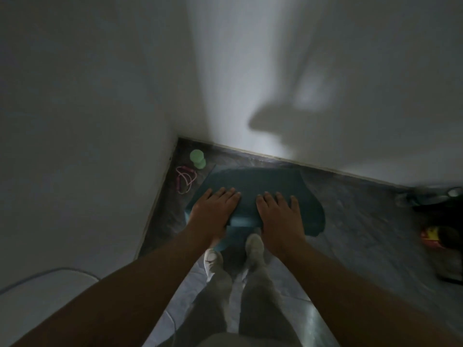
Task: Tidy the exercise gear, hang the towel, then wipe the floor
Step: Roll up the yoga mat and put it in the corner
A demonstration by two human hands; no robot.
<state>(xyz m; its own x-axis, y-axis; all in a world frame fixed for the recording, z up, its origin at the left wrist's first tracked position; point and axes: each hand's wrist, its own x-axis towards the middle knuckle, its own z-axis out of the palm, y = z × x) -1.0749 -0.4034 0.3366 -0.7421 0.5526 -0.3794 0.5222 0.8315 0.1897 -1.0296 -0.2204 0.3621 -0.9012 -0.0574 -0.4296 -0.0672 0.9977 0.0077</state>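
Mat (255,181) lies on the floor (350,221) under both hands, its near end rolled. Left hand (211,209) and right hand (278,214) press flat on the roll, side by side, fingers straight and slightly spread. Left of the left hand lies a rope (184,180), with a dumbbell (197,159) just beyond.

Left hand (216,209) and right hand (278,214) press teal mat (253,180).

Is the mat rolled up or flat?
Partly rolled: mat curls into a roll between left hand and right hand; rest lies flat.
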